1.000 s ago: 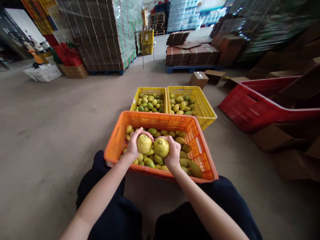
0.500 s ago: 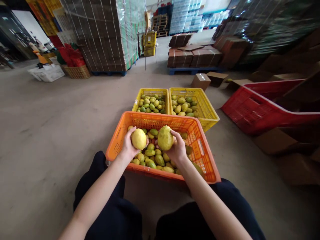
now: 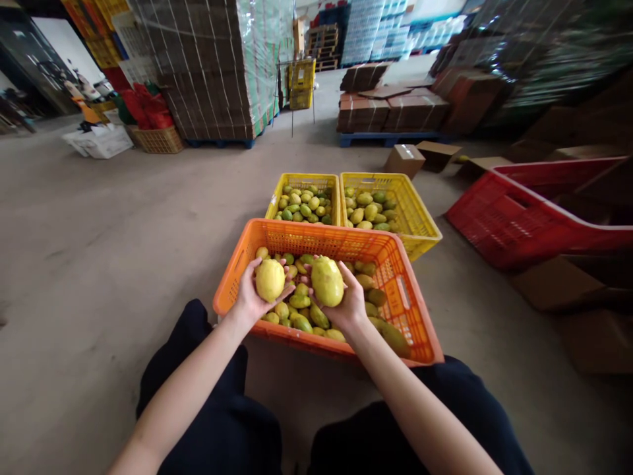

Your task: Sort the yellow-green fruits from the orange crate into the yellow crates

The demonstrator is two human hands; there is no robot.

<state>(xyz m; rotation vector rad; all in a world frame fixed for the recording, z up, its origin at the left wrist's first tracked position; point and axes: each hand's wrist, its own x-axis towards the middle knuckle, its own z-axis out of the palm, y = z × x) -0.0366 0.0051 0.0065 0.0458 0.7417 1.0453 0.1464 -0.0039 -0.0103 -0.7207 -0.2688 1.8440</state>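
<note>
Above the orange crate (image 3: 324, 231), my left hand (image 3: 251, 297) holds a round yellow fruit (image 3: 270, 280) in its palm. My right hand (image 3: 350, 305) has its fingers around a larger yellow-green fruit (image 3: 327, 282), just to the right of the first. The two fruits are apart. Beneath them, several green and yellow fruits (image 3: 299, 301) lie in the orange crate. My hands and forearms cover part of the crate's contents.
Behind the orange crate stand a left yellow crate (image 3: 277, 198) and a right yellow crate (image 3: 420, 227), both with fruit. A red crate (image 3: 487, 218) and open cardboard boxes (image 3: 558, 280) are at the right. Flattened cardboard (image 3: 415, 111) lies on a pallet farther back.
Both hands have opened out somewhat beneath the fruits, which now sit more exposed in the palms. The left fruit has shifted slightly left. The surroundings have shifted slightly right in view.
</note>
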